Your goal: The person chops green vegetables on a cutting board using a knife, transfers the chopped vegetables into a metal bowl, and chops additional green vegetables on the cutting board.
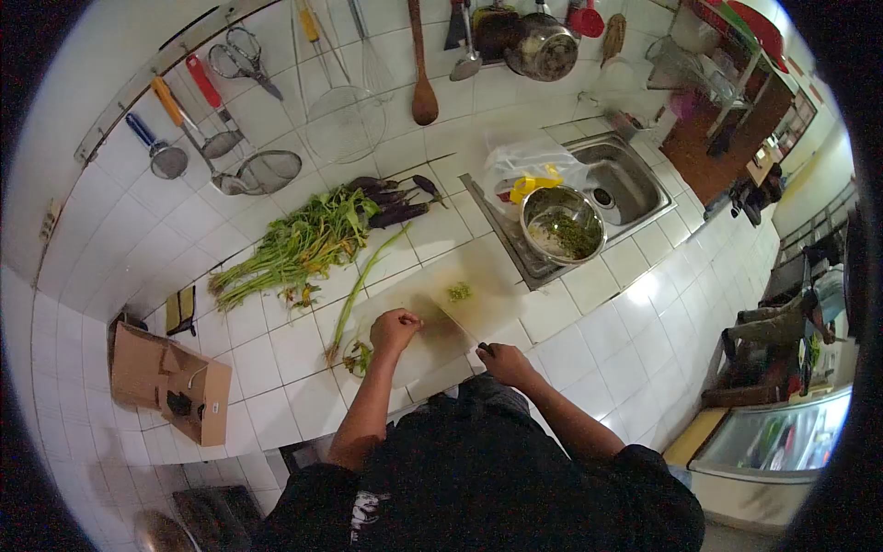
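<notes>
My right hand (508, 364) is wrapped round the dark handle of a knife (456, 324), whose blade points up and left over a pale cutting board (492, 299). Just beyond the blade sits a small heap of chopped greens (459, 292). My left hand (395, 331) is closed above the board's left part, and whatever its fingers hold is too small to make out. To its left, a long green stalk (361, 285) lies on the tiles, with some leafy scraps (360, 359) near its lower end.
Leafy greens (299, 241) and dark eggplants (400, 212) lie along the wall. On the right, a steel bowl (543, 253) with chopped greens stands beside the sink (658, 207) and a plastic bag (529, 166). A cardboard box (216, 405) is at left; utensils hang above.
</notes>
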A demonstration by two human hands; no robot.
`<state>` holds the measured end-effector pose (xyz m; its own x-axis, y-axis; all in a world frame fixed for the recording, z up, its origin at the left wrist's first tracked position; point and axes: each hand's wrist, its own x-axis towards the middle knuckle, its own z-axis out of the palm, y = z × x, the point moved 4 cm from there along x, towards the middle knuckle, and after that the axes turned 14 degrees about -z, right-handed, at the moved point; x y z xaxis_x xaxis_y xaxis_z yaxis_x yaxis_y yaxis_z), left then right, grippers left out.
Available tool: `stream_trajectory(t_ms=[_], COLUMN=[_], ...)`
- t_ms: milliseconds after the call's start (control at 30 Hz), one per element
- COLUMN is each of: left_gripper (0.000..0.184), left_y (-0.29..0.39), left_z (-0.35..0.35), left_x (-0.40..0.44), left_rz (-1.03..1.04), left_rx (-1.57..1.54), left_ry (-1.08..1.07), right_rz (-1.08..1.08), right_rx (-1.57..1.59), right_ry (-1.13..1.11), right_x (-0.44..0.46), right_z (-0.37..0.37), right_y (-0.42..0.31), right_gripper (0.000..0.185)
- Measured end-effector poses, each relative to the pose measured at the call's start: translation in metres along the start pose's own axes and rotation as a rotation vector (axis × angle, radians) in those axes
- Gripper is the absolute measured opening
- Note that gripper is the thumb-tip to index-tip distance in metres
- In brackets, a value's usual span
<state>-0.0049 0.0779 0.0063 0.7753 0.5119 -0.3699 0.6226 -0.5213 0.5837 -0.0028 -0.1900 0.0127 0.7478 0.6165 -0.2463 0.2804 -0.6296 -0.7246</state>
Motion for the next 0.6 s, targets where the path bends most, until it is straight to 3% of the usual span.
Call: stream_trajectory(t_ms=[167, 267, 500, 600], left_gripper=[0.016, 0.016, 0.019, 0.022], left_y=[0.019, 0.027, 0.004, -0.011], left_z=[0.003, 0.017, -0.003, -0.012], left_x=[-0.009, -0.007, -0.029, -0.047], left_rz=[0.084, 0.202, 0.263, 0.278], left_rx=[0.164, 0.167, 0.125, 0.200], left_ry=[0.183, 0.182, 0.206, 0.272], right_rz=[0.058, 0.064, 0.020, 0.039], right_rx=[0.070, 0.115, 0.147, 0.033], right_ry=[0.055, 0.072, 0.112, -0.029], right_x=[-0.017, -0.020, -0.016, -0.012], right_z=[0.002, 0.007, 0.011, 0.019], right_y=[0.007, 0.008, -0.004, -0.018], right_gripper=[0.051, 0.051, 0.053, 0.053])
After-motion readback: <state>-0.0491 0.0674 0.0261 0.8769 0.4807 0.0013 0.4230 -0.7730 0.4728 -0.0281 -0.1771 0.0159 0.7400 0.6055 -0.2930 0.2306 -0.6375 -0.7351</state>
